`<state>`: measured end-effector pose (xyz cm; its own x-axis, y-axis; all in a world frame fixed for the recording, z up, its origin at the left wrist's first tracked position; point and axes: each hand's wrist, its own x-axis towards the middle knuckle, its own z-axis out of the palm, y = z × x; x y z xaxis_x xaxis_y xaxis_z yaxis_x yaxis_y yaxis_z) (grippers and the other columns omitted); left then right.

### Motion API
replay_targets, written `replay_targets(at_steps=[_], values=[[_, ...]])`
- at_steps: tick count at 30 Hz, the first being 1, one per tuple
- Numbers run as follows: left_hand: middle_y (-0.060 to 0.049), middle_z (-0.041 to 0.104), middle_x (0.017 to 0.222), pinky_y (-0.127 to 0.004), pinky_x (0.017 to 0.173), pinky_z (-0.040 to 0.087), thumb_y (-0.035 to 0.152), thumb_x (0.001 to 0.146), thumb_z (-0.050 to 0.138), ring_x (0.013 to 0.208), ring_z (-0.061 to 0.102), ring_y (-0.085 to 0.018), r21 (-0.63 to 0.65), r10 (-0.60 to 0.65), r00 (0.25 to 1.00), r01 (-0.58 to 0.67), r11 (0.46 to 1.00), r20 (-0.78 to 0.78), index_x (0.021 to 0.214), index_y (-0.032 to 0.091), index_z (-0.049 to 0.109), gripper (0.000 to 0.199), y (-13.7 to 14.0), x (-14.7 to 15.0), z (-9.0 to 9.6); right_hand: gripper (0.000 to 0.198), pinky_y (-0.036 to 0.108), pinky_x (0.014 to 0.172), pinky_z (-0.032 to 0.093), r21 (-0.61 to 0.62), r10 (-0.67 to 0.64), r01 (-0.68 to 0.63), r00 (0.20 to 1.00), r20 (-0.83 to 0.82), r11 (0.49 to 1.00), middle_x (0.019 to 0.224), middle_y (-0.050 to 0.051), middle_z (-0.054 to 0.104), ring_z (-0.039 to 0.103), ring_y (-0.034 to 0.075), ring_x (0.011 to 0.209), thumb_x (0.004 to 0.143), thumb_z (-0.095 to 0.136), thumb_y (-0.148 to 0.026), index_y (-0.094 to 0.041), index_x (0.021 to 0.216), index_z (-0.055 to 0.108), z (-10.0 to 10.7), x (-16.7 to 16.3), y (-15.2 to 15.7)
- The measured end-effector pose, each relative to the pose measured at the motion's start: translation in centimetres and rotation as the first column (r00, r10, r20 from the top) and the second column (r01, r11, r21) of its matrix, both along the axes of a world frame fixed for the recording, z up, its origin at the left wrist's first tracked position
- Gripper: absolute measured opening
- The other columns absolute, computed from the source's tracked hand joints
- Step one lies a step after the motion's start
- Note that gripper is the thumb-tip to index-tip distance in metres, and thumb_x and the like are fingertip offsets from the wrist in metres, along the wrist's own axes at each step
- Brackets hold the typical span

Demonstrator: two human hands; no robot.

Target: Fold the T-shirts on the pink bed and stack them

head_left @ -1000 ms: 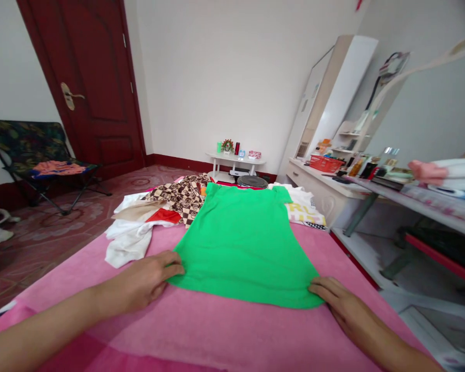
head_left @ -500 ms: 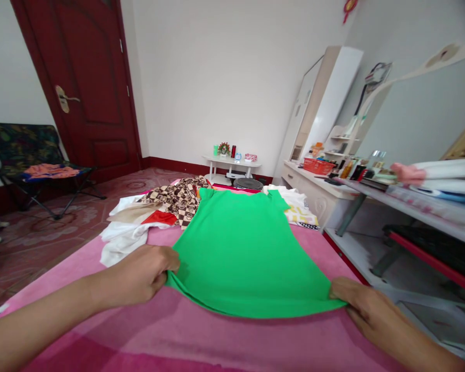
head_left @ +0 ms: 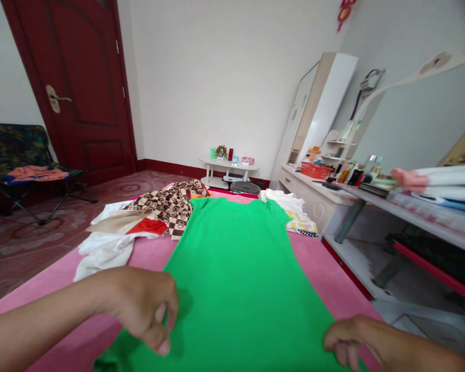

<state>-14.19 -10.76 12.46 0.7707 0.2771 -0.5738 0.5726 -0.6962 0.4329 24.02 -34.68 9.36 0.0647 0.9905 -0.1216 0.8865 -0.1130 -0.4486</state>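
A green T-shirt (head_left: 244,268) lies spread out on a pink bedcover (head_left: 325,258), its neck and sleeves at the far end. Over the shirt's left side hovers my left hand (head_left: 149,307), fingers loosely bent with the thumb apart and no cloth between them. A hem corner of the shirt shows beneath that wrist. My right hand (head_left: 358,338) is at the shirt's right edge, fingers bent and loose, seemingly resting on the cloth. The near hem runs partly out of the picture.
Left of the shirt lies a heap of clothes with a brown checked garment (head_left: 166,206). White and yellow folded clothes (head_left: 294,212) lie beyond its right sleeve. A dressing table (head_left: 310,181) and a shelf unit (head_left: 430,217) line the right. A folding chair (head_left: 19,155) stands at left.
Both hands have let go of the shirt's hem. The shirt has come down flat onto the bed and reaches nearer to me. The view has shifted slightly.
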Motion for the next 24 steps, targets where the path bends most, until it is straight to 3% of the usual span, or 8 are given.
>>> replay_targets(at_steps=[2, 4, 7, 10, 13, 16, 20, 24], values=[[-0.004, 0.075, 0.086, -0.025, 0.057, 0.048, 0.045, 0.073, 0.065, 0.072, 0.067, -0.02, 0.101, -0.043, 0.991, 0.03, 0.994, 0.124, 0.104, 0.023, 0.072, 0.038, 1.8, 3.2, -0.2, 0.035, 0.027, 0.073, 0.052, -0.09, 0.076, -0.084, 0.993, -0.089, 0.992, 0.095, 0.006, 0.07, 0.066, 0.02, 0.084, 0.072, 0.067, -0.04, -0.025, 0.104, 0.07, 0.8, -0.6, 3.4], [-0.006, 0.072, 0.103, -0.03, 0.076, 0.052, 0.043, 0.078, 0.063, 0.091, 0.067, -0.023, 0.314, -0.079, 0.957, -0.012, 0.949, 0.278, 0.112, 0.024, 0.068, 0.039, 4.2, 7.1, -1.5, 0.03, 0.03, 0.08, 0.05, 0.0, 0.097, -0.098, 0.992, -0.083, 0.995, 0.097, 0.006, 0.069, 0.065, 0.021, 0.089, 0.076, 0.064, -0.036, -0.022, 0.101, 0.07, 0.6, -1.5, 7.7], [-0.01, 0.053, 0.137, -0.034, 0.098, 0.045, 0.046, 0.085, 0.055, 0.12, 0.055, -0.025, 0.471, -0.021, 0.866, -0.252, 0.845, 0.5, 0.136, 0.024, 0.049, 0.056, 8.5, 12.9, -5.0, 0.021, 0.03, 0.079, 0.049, 0.123, 0.133, -0.128, 0.991, -0.029, 0.984, 0.092, 0.005, 0.069, 0.064, 0.02, 0.084, 0.076, 0.061, -0.026, -0.019, 0.093, 0.071, -1.1, -1.9, 14.2], [-0.016, 0.036, 0.149, -0.038, 0.107, 0.036, 0.054, 0.09, 0.043, 0.135, 0.039, -0.027, 0.505, 0.13, 0.839, -0.434, 0.746, 0.529, 0.145, 0.018, 0.035, 0.066, 12.5, 16.8, -8.7, 0.018, 0.031, 0.077, 0.05, 0.215, 0.077, -0.082, 0.997, 0.032, 0.973, 0.091, 0.006, 0.07, 0.064, 0.02, 0.082, 0.077, 0.057, -0.022, -0.018, 0.088, 0.071, -2.8, 0.2, 19.5], [-0.018, 0.03, 0.152, -0.052, 0.111, 0.024, 0.061, 0.091, 0.03, 0.141, 0.025, -0.033, 0.541, 0.244, 0.816, -0.54, 0.644, 0.524, 0.145, 0.017, 0.036, 0.069, 14.8, 18.3, -11.5, 0.023, 0.034, 0.082, 0.049, 0.359, -0.135, 0.085, 0.984, 0.115, 0.93, 0.096, 0.007, 0.07, 0.064, 0.021, 0.087, 0.077, 0.056, -0.02, -0.017, 0.095, 0.07, -3.4, 4.9, 23.8], [-0.015, 0.029, 0.153, -0.055, 0.112, 0.019, 0.064, 0.09, 0.024, 0.143, 0.02, -0.034, 0.566, 0.246, 0.801, -0.568, 0.598, 0.545, 0.144, 0.02, 0.038, 0.071, 15.5, 18.5, -13.0, 0.031, 0.033, 0.087, 0.047, 0.469, -0.375, 0.246, 0.905, 0.203, 0.848, 0.103, 0.011, 0.069, 0.064, 0.022, 0.093, 0.076, 0.054, -0.017, -0.014, 0.104, 0.067, -3.4, 10.1, 27.6], [-0.014, 0.028, 0.153, -0.055, 0.113, 0.019, 0.065, 0.09, 0.023, 0.143, 0.02, -0.033, 0.555, 0.243, 0.798, -0.569, 0.607, 0.552, 0.144, 0.021, 0.038, 0.071, 15.5, 18.4, -13.1, 0.034, 0.032, 0.084, 0.046, 0.476, -0.612, 0.456, 0.752, 0.245, 0.752, 0.105, 0.013, 0.068, 0.063, 0.024, 0.098, 0.081, 0.051, -0.02, -0.012, 0.111, 0.064, -3.3, 14.1, 32.1], [-0.016, 0.028, 0.153, -0.055, 0.113, 0.019, 0.064, 0.091, 0.021, 0.143, 0.021, -0.033, 0.554, 0.234, 0.797, -0.566, 0.61, 0.557, 0.145, 0.02, 0.038, 0.072, 15.3, 18.2, -12.9, 0.053, 0.039, 0.078, 0.047, 0.474, -0.687, 0.531, 0.679, 0.258, 0.702, 0.107, 0.016, 0.067, 0.063, 0.032, 0.1, 0.085, 0.052, -0.046, -0.012, 0.125, 0.055, -3.5, 13.8, 35.2]])
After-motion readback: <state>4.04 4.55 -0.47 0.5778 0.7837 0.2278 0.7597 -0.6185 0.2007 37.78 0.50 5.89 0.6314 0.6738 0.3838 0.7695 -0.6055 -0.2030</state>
